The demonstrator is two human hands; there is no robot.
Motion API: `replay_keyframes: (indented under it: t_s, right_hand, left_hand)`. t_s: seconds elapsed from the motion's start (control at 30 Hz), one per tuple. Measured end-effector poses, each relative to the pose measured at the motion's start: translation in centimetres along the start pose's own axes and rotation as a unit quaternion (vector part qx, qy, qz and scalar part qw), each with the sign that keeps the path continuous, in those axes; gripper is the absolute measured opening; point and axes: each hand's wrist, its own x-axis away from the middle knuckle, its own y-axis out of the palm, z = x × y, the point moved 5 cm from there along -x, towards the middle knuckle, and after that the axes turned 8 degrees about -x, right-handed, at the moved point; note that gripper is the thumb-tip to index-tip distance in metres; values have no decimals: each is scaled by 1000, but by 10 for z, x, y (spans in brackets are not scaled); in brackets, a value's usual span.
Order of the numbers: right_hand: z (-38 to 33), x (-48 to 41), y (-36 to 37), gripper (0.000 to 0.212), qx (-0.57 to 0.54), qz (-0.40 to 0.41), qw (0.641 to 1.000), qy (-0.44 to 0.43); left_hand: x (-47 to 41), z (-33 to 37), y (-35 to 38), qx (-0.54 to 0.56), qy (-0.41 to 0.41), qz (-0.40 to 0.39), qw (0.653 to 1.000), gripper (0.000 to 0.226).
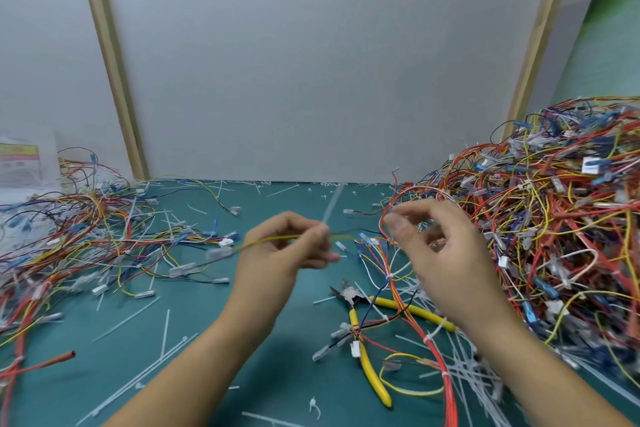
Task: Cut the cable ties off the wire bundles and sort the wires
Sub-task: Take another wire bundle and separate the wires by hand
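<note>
Mostly straight, thin yellow wire

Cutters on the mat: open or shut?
Open. The cutters lie flat on the mat with their two yellow handles splayed wide apart.

Single wide-angle view from head height, facing forward and down over a green table toward a grey back panel. Close in, with left hand and right hand large and near at mid-frame.
</note>
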Motion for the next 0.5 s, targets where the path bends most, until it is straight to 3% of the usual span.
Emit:
replay_keyframes:
  t_s: [0.07, 0.13, 0.2, 0.3, 0.4, 0.5]
  right_hand:
    - [16, -8, -7, 40, 156, -70, 979, 109]
    - [36, -3, -2, 46, 326, -207, 901, 198]
    - [46, 4, 5, 45, 386, -281, 853, 211]
    - [46, 6, 8, 36, 356, -298, 859, 214]
    - [45, 9, 14, 26, 318, -273, 881, 219]
    - [43, 16, 24, 28, 349, -247, 884, 191]
  left_hand:
    - [-8, -2, -10, 106, -44, 29, 993, 8]
    - [-13, -4, -8, 201, -63, -16, 977, 28]
    - [-13, -6, -2, 226, -74, -72, 969, 39]
    - [-9, -16, 5, 157, -114, -108, 975, 39]
    - [-5, -23, 6, 44, -142, -124, 981, 25]
    - [-6, -23, 2, -204, -103, -111, 967, 17]
